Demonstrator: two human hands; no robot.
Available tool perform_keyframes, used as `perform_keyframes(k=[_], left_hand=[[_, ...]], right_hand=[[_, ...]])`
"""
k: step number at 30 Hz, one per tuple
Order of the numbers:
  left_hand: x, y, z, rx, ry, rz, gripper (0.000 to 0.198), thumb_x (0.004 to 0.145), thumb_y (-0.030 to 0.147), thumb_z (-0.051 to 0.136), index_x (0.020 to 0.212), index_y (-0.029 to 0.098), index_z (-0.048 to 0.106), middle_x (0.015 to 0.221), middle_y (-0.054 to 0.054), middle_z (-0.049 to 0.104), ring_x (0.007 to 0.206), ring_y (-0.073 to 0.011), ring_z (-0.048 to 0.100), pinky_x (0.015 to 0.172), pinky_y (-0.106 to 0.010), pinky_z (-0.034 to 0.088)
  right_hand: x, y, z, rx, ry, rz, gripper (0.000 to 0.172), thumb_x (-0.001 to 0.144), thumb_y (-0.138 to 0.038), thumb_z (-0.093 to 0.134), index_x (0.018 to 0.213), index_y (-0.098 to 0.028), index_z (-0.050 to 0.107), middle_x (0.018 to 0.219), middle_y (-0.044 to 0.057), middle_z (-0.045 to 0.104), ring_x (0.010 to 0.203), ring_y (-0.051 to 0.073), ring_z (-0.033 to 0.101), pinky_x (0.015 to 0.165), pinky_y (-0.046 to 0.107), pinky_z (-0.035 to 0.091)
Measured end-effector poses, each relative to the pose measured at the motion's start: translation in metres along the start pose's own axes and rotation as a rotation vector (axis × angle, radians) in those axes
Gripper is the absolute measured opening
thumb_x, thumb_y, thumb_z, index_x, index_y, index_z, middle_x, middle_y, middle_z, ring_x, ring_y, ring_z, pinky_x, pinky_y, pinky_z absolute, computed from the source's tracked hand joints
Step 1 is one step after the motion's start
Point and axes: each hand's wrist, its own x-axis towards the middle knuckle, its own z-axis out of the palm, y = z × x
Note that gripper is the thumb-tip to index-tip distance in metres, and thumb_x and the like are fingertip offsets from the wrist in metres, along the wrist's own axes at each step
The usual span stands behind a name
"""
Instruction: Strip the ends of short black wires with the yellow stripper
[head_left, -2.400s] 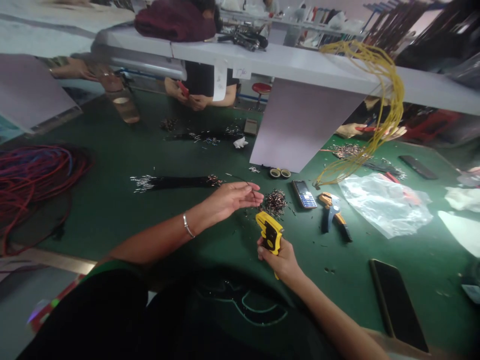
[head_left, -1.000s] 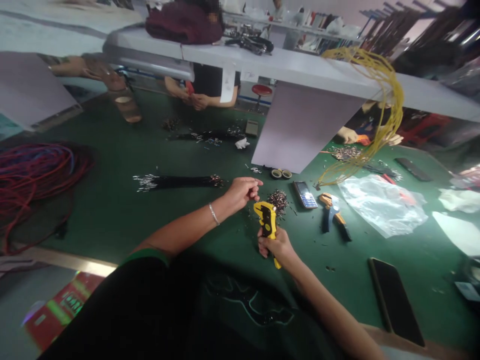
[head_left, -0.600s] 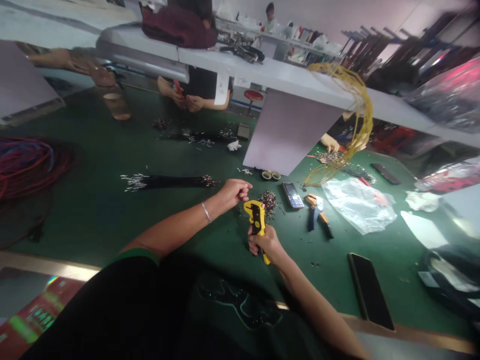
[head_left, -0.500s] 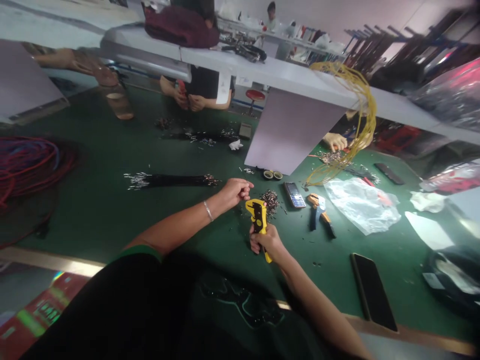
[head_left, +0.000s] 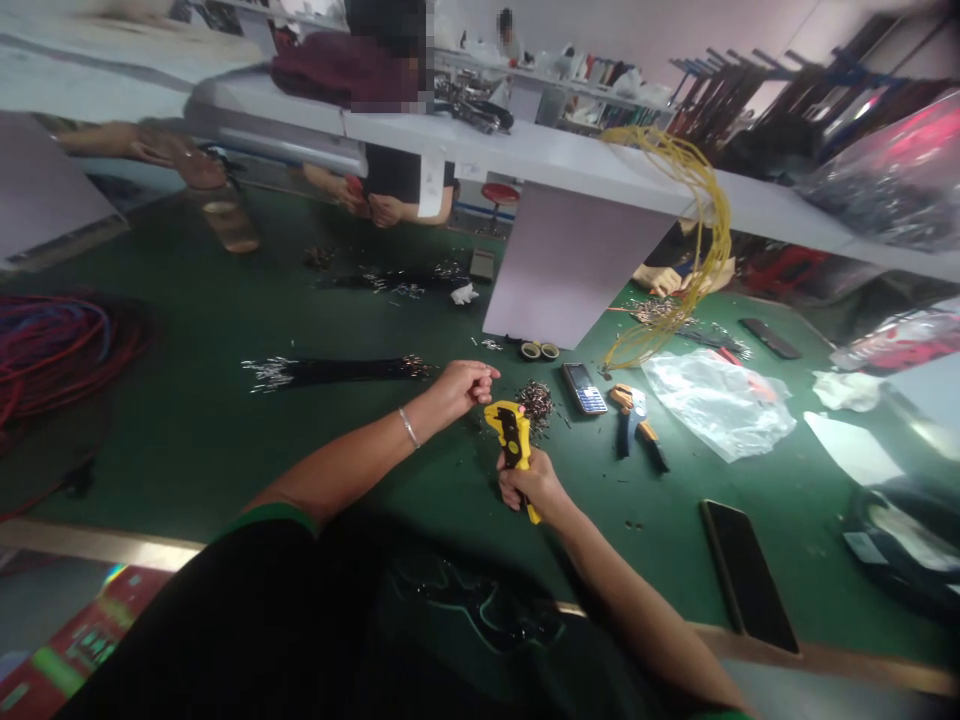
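Note:
My right hand [head_left: 531,485] is wrapped round the handles of a yellow and black crimping tool [head_left: 510,436], which stands upright over the green table [head_left: 225,420]. My left hand [head_left: 463,385] is closed in a pinch just left of the tool's head; what it pinches is too small to make out. A pile of small metal terminals [head_left: 534,400] lies right behind the tool. A bundle of black wires with metal ends [head_left: 337,369] lies to the left of my left hand.
A keypad phone [head_left: 580,387], orange and blue pliers [head_left: 631,423], a clear plastic bag [head_left: 716,400] and a dark smartphone [head_left: 748,574] lie to the right. Yellow wires [head_left: 697,220] hang from a white shelf [head_left: 570,160]. Red cable coils [head_left: 52,345] sit left. Other people's hands [head_left: 367,205] work across the table.
My left hand has gone from open fingers holding a thin wire to a closed pinch beside the tool head. The right hand keeps its grip on the tool. The view drifted right.

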Motion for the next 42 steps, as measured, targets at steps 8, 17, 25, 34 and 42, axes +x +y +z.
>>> perform_keyframes(k=[8, 17, 25, 34, 42], left_hand=[[-0.012, 0.035, -0.001, -0.026, 0.001, 0.115, 0.017, 0.081, -0.001, 0.05, 0.072, 0.006, 0.063, 0.049, 0.004, 0.04, 0.04, -0.0033, 0.031, 0.042, -0.019, 0.026], [-0.036, 0.047, 0.016, -0.003, -0.031, 0.21, 0.021, 0.087, 0.001, 0.049, 0.074, 0.008, 0.063, 0.05, 0.004, 0.04, 0.041, -0.0058, 0.036, 0.044, -0.023, 0.029], [-0.054, 0.052, 0.03, 0.029, -0.033, 0.243, 0.021, 0.089, 0.006, 0.051, 0.072, 0.012, 0.063, 0.049, 0.004, 0.041, 0.04, -0.0051, 0.034, 0.044, -0.023, 0.029], [-0.06, 0.049, 0.032, 0.079, -0.049, 0.332, 0.019, 0.089, 0.008, 0.052, 0.075, 0.013, 0.064, 0.05, 0.005, 0.042, 0.04, -0.0046, 0.033, 0.045, -0.024, 0.031], [-0.065, 0.041, 0.038, 0.086, -0.065, 0.326, 0.014, 0.087, 0.011, 0.055, 0.077, 0.012, 0.064, 0.05, 0.005, 0.043, 0.039, -0.0046, 0.034, 0.043, -0.023, 0.032]], right_hand=[[-0.03, -0.003, 0.006, -0.353, 0.054, -0.16, 0.013, 0.057, -0.021, 0.062, 0.07, -0.019, 0.061, 0.061, -0.002, 0.057, 0.052, 0.012, 0.049, 0.048, 0.024, 0.041], [-0.03, -0.019, 0.001, -0.694, 0.113, -0.259, 0.015, 0.065, -0.025, 0.059, 0.079, -0.02, 0.054, 0.068, -0.001, 0.056, 0.061, 0.015, 0.051, 0.056, 0.027, 0.041], [-0.039, -0.023, 0.024, -1.445, -0.015, -0.3, 0.028, 0.069, -0.024, 0.065, 0.095, -0.016, 0.062, 0.088, 0.009, 0.067, 0.081, 0.024, 0.06, 0.071, 0.032, 0.042], [-0.039, -0.039, 0.023, -1.367, -0.108, -0.403, 0.025, 0.078, -0.028, 0.066, 0.1, -0.016, 0.067, 0.097, 0.012, 0.069, 0.092, 0.027, 0.062, 0.079, 0.037, 0.048], [0.003, -0.052, 0.03, -0.386, 0.047, -0.317, 0.024, 0.078, -0.035, 0.069, 0.094, -0.018, 0.069, 0.08, 0.005, 0.072, 0.073, 0.02, 0.068, 0.07, 0.035, 0.055]])
